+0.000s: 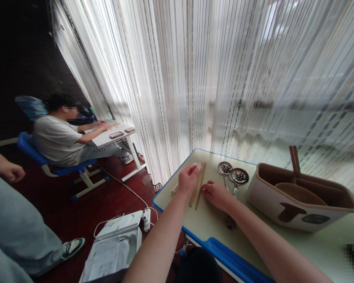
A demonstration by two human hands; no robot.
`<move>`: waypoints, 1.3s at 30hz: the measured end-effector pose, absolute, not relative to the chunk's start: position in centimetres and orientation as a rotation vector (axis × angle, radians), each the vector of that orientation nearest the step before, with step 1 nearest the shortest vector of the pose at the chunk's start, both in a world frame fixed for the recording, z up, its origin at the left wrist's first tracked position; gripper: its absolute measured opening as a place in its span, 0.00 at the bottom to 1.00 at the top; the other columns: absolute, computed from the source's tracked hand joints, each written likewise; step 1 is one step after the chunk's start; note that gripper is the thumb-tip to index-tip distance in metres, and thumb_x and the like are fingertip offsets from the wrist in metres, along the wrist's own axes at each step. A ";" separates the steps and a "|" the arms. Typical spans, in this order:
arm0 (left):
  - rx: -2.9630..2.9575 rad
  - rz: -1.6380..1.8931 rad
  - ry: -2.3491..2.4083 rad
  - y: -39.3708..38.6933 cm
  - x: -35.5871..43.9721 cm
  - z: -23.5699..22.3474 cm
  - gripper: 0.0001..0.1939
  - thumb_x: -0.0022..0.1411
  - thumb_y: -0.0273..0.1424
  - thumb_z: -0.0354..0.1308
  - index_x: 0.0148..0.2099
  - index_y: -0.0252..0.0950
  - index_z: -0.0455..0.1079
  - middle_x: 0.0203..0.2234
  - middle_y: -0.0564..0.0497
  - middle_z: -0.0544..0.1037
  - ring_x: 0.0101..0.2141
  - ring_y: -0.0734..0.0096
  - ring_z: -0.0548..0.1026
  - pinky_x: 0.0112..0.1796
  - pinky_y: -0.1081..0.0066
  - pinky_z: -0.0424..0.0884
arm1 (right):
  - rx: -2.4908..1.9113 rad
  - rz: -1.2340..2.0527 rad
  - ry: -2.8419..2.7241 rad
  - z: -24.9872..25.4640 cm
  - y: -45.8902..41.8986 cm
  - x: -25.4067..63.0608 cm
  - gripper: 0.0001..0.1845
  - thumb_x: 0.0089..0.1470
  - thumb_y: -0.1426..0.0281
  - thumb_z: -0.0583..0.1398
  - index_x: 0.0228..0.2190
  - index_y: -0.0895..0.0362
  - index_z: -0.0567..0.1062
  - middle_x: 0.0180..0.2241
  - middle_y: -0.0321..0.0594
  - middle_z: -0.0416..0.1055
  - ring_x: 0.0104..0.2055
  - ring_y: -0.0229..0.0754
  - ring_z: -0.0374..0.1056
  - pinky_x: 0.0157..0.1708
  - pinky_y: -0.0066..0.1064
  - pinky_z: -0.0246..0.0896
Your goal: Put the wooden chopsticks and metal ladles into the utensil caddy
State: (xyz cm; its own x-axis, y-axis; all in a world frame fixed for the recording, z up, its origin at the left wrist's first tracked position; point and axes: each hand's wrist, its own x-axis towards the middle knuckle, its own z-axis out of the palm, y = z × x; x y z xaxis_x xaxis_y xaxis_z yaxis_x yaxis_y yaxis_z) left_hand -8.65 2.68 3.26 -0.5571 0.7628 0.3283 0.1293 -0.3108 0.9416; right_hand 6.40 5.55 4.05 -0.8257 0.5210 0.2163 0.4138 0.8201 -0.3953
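Observation:
Thin brown chopsticks (198,193) lie side by side on the cream tabletop. My left hand (187,179) is closed beside their far ends; what its fingertips pinch, if anything, is too blurred to make out. From the other side, my right hand (218,194) has its fingers drawn together at the rightmost chopstick, touching it. Lighter sticks (174,188) show partly behind my left wrist. To the right of the chopsticks lie two metal slotted spoons, one (225,168) next to the other (239,176), their handles partly hidden by my right hand.
A beige and brown utensil holder (283,214) stands at the right, with brown chopsticks (295,161) upright in it. The table has a blue edge (221,251). White curtains (177,78) hang behind. A person (57,137) sits at another table; another stands at left. An open white box (115,251) lies below.

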 end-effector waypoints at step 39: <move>0.893 1.733 1.402 3.2 -8.2 1.9 0.13 0.46 0.35 0.64 0.34 0.30 0.73 0.25 0.47 0.77 0.28 0.68 0.76 0.37 0.63 0.73 | -1.226 1.318 -1.861 3.4 6.1 6.4 0.17 0.43 0.67 0.58 0.36 0.62 0.75 0.27 0.42 0.75 0.27 0.40 0.68 0.26 0.28 0.62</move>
